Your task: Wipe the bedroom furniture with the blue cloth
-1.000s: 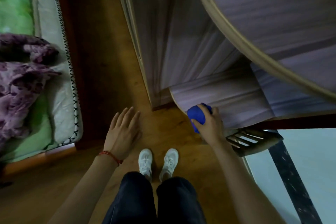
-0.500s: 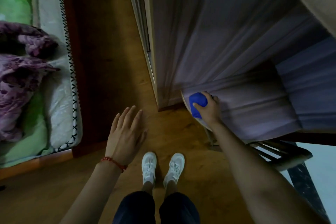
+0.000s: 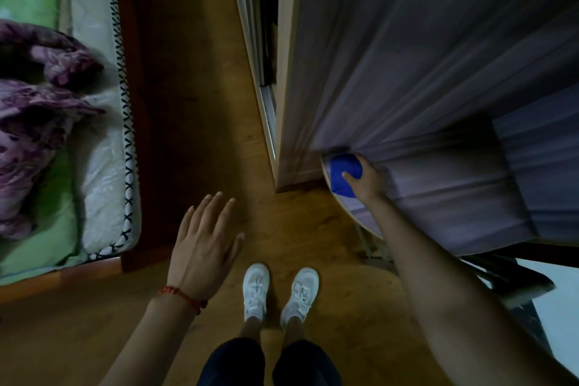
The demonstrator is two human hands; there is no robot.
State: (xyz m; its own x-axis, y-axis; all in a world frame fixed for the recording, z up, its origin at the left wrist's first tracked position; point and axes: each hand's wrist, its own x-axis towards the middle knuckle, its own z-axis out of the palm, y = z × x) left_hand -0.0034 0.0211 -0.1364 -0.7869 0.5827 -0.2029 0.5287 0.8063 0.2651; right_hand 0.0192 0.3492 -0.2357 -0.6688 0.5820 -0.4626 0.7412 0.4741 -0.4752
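Note:
My right hand (image 3: 368, 180) grips a bunched blue cloth (image 3: 340, 174) and presses it onto the left end of a low grey-purple wood-grain shelf (image 3: 438, 197) with a curved pale edge. This shelf belongs to a tall wardrobe unit (image 3: 391, 56) of the same finish, which rises on the right. My left hand (image 3: 202, 243) hangs over the wooden floor with its fingers spread and nothing in it; a red string bracelet is on that wrist.
A bed (image 3: 94, 150) with a green sheet, white mattress edge and a crumpled purple blanket (image 3: 34, 122) lies at the left. A sliding door track (image 3: 263, 78) runs along the wardrobe's left side. A folded slatted stool (image 3: 507, 279) lies under the shelf. My white shoes (image 3: 279, 291) stand on the floor.
My right hand has slid the blue cloth inward along the shelf toward the wardrobe's upright side. The view has tilted and moved closer. My left hand has stayed open over the floor.

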